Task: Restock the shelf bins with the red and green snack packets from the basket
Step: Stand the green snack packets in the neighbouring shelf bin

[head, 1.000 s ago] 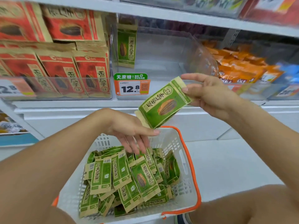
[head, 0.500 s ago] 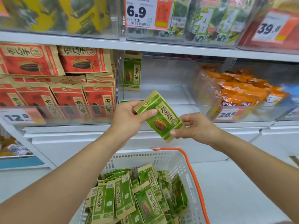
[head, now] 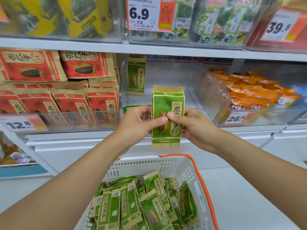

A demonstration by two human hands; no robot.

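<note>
Head view, both hands pinching upright green packet (head: pixel 167 117), before near-bare clear bin (head: pixel 166 103)

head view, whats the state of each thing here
held green packet: upright, pinched by both hands
left hand: gripping its left edge
right hand: gripping its right edge
middle clear bin: nearly empty, one green packet standing
red packet bin: full
basket: holds many green packets

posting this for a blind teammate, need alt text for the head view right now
Both hands, left hand and right hand, hold one green packet upright in front of a nearly empty clear shelf bin with a single green packet inside. Red packets fill the bin to its left; a white basket of green packets sits below.
</note>
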